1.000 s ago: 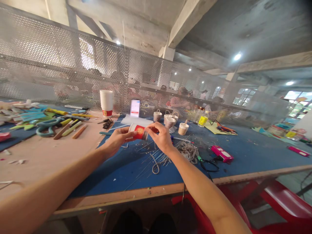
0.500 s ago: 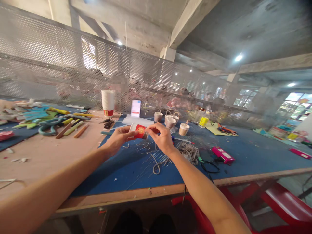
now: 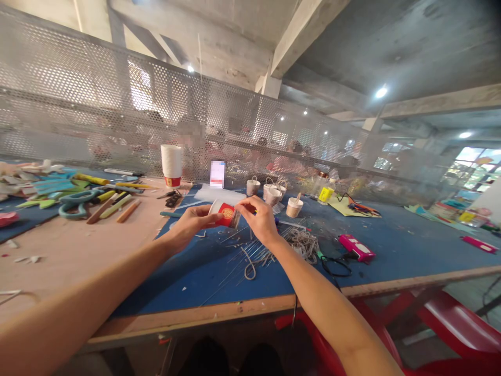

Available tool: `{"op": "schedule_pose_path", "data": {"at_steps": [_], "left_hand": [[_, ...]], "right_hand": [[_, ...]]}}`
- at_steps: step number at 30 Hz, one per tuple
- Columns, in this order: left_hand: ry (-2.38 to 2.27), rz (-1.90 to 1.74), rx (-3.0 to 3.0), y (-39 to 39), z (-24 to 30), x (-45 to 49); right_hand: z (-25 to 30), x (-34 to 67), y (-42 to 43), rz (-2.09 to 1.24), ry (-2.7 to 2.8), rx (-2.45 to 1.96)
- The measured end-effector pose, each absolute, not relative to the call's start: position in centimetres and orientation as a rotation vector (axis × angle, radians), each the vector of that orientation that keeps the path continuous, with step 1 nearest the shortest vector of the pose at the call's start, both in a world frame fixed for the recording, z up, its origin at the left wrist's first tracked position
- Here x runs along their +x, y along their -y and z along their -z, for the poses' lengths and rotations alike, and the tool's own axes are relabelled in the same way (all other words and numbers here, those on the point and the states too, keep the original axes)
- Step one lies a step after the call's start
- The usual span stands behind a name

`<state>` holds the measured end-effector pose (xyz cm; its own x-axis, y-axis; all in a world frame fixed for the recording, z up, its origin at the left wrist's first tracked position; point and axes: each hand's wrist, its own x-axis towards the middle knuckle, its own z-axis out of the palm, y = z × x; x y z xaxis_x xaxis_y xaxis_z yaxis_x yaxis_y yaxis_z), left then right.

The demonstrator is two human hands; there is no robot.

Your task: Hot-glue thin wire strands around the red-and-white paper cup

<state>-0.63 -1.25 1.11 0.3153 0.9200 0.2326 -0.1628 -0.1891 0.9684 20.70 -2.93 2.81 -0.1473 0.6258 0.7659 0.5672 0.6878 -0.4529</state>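
Note:
A red paper cup [image 3: 225,213] with a gold emblem is held on its side above the blue mat [image 3: 391,245]. My left hand [image 3: 189,225] wraps its fingers round the cup's open white end. At the cup's bottom end, my right hand [image 3: 259,221] pinches with fingers closed. Below the hands lie thin wires or sticks [image 3: 242,255] and a tangle of twine [image 3: 303,242].
A stack of white cups [image 3: 171,165] stands at the back. Small cup baskets [image 3: 273,194] sit behind the hands. Scissors [image 3: 76,202], pencils and foam pieces lie left. A pink box [image 3: 356,247] and black cord [image 3: 335,265] lie right. A perforated metal screen [image 3: 117,115] backs the table; red chairs [image 3: 450,324] stand lower right.
The cup has turned slightly in my hands; the emblem faces more to the right. Both hands stay in nearly the same place.

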Motion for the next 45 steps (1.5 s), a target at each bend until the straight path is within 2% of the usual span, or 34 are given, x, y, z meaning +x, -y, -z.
{"op": "schedule_pose_path", "data": {"at_steps": [26,45], "left_hand": [[-0.729,-1.093,1.415,1.5,-1.2,-0.7],[-0.696,-1.058,1.465,0.9,-0.7,-1.2]], "right_hand": [[-1.9,21.0,1.8,0.008,1.798,-0.939],[-2.3,21.0,1.9,-0.178,1.74,-1.041]]}}
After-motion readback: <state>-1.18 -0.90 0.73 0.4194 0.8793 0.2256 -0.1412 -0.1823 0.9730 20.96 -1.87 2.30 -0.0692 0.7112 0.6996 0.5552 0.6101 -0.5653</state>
